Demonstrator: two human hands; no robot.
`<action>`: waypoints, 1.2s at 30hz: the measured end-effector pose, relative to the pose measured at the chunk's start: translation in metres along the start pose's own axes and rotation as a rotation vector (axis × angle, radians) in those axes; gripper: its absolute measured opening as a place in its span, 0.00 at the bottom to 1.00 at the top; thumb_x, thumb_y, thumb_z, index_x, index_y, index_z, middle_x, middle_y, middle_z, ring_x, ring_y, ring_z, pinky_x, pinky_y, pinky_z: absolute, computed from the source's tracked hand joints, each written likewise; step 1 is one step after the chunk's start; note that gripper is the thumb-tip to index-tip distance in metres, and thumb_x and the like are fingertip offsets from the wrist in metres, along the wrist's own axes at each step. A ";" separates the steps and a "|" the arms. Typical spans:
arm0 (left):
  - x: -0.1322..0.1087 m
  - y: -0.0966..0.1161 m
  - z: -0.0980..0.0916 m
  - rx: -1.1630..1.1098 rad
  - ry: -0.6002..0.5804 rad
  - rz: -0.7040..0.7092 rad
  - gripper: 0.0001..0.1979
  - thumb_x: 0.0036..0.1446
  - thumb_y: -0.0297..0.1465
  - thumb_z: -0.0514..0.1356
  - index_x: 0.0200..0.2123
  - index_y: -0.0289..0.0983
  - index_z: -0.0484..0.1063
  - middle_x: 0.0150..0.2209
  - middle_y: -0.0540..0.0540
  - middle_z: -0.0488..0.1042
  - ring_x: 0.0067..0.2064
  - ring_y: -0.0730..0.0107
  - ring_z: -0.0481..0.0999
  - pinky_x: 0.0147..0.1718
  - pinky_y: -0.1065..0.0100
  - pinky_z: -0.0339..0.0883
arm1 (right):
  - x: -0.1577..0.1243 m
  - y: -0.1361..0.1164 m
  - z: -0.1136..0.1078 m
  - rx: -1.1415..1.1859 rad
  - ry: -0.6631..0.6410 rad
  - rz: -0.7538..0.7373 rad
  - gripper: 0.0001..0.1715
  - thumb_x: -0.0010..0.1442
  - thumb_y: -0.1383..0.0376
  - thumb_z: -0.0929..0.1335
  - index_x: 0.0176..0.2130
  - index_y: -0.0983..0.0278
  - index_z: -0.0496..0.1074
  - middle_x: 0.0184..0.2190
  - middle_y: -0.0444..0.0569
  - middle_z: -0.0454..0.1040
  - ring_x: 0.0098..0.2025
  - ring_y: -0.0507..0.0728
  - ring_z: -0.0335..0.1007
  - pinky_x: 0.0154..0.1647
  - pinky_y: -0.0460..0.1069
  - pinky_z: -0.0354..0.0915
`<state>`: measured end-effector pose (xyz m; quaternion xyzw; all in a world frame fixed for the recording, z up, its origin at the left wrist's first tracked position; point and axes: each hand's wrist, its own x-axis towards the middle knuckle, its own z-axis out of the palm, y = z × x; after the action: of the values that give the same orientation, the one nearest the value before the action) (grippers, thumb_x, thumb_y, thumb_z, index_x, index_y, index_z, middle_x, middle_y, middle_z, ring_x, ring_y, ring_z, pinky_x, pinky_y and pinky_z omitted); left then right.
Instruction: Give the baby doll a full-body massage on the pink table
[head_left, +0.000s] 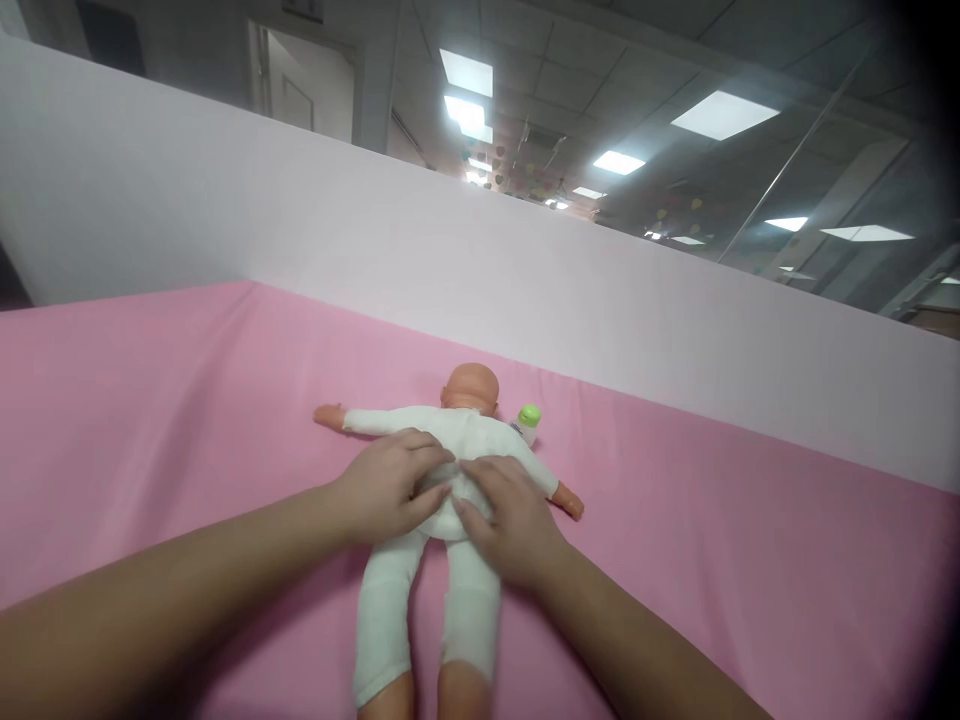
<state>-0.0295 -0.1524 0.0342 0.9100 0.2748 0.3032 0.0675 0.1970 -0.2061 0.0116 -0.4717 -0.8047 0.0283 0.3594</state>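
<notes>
A baby doll (469, 425) with a white cloth body lies stretched out, its arms spread and its bald head pointing away from me; no face shows, so it seems to be front down. My left hand (397, 480) rests on the left side of its lower torso, fingers extended. On the right side, my right hand (510, 515) lies with its fingers apart, fingertips close to those of the left. Both hands touch the white cloth and cover part of it. Beside the doll's right shoulder is a small bottle (529, 422) with a green cap, partly hidden.
A pink sheet (712, 560) covers the surface beneath the doll, with some folds. Behind it runs a white panel (420, 260) across the view. Beyond stand a doorway (307, 85) and ceiling lights (724, 115).
</notes>
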 end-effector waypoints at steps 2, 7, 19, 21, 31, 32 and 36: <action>0.002 0.000 0.002 -0.003 -0.085 -0.034 0.15 0.60 0.33 0.60 0.49 0.41 0.78 0.43 0.45 0.79 0.45 0.55 0.76 0.45 0.57 0.68 | 0.002 -0.001 0.000 0.005 -0.096 0.037 0.20 0.66 0.61 0.69 0.57 0.56 0.74 0.51 0.50 0.77 0.55 0.63 0.70 0.58 0.62 0.67; 0.002 0.005 -0.004 -0.062 -0.140 -0.073 0.12 0.56 0.33 0.63 0.44 0.42 0.80 0.39 0.48 0.80 0.41 0.59 0.77 0.39 0.62 0.68 | 0.002 -0.007 -0.004 0.060 -0.147 0.048 0.16 0.65 0.62 0.71 0.52 0.56 0.76 0.46 0.47 0.78 0.51 0.61 0.72 0.56 0.59 0.69; 0.002 -0.002 -0.001 -0.053 -0.082 -0.083 0.14 0.60 0.35 0.61 0.47 0.41 0.79 0.43 0.46 0.81 0.46 0.56 0.78 0.45 0.59 0.70 | 0.000 -0.003 -0.002 0.049 -0.108 -0.005 0.24 0.65 0.61 0.70 0.59 0.58 0.72 0.55 0.51 0.75 0.59 0.64 0.68 0.62 0.62 0.65; 0.003 -0.001 -0.002 -0.067 -0.116 -0.103 0.15 0.59 0.35 0.62 0.48 0.42 0.79 0.43 0.47 0.82 0.46 0.56 0.79 0.45 0.59 0.70 | 0.002 -0.003 -0.004 0.066 -0.143 0.020 0.22 0.64 0.61 0.70 0.57 0.58 0.74 0.54 0.50 0.76 0.58 0.63 0.69 0.61 0.61 0.66; 0.005 -0.002 -0.005 -0.034 0.071 0.006 0.16 0.63 0.38 0.59 0.49 0.37 0.78 0.42 0.42 0.80 0.47 0.55 0.77 0.47 0.56 0.70 | 0.001 -0.003 -0.012 0.108 -0.028 -0.068 0.26 0.62 0.60 0.72 0.59 0.58 0.72 0.54 0.51 0.75 0.58 0.64 0.68 0.62 0.61 0.65; 0.005 -0.004 -0.003 -0.022 0.055 0.012 0.16 0.62 0.38 0.59 0.50 0.38 0.78 0.44 0.41 0.79 0.48 0.54 0.76 0.49 0.56 0.70 | 0.001 -0.002 -0.011 0.093 -0.032 -0.060 0.27 0.63 0.59 0.72 0.60 0.58 0.71 0.56 0.52 0.74 0.59 0.64 0.67 0.63 0.61 0.64; 0.006 -0.008 0.005 -0.002 -0.066 -0.004 0.16 0.61 0.38 0.60 0.50 0.41 0.78 0.45 0.42 0.79 0.48 0.53 0.77 0.49 0.56 0.71 | 0.002 0.002 -0.007 0.081 -0.160 0.004 0.28 0.65 0.57 0.71 0.62 0.57 0.70 0.59 0.50 0.73 0.61 0.64 0.66 0.64 0.62 0.64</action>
<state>-0.0265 -0.1426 0.0312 0.9188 0.2739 0.2732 0.0782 0.2019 -0.2057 0.0177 -0.4548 -0.8280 0.0991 0.3128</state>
